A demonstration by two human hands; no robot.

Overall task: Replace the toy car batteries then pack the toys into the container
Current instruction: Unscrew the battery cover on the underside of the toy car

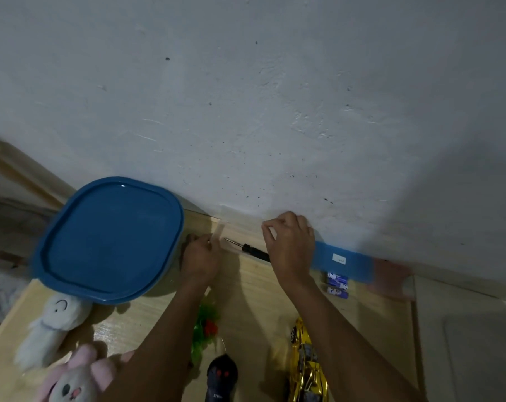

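A gold toy car (307, 364) lies at the table's near right, beside a black remote control (221, 375). Three blue-and-white batteries (337, 284) rest near the wall. A black-handled screwdriver (247, 249) shows through a long case, clear at its left end and blue (343, 261) at its right, lying along the wall. My left hand (201, 256) pinches the clear end. My right hand (289, 245) is curled over the case's middle and hides the screwdriver's handle. The container with its blue lid (109, 239) stands at the left.
A white plush (52, 323) and a pink bunny plush (72, 381) lie at the near left of the wooden table (254, 285). A green toy (205, 329) sits under my left forearm. The wall (275, 111) runs right behind the table.
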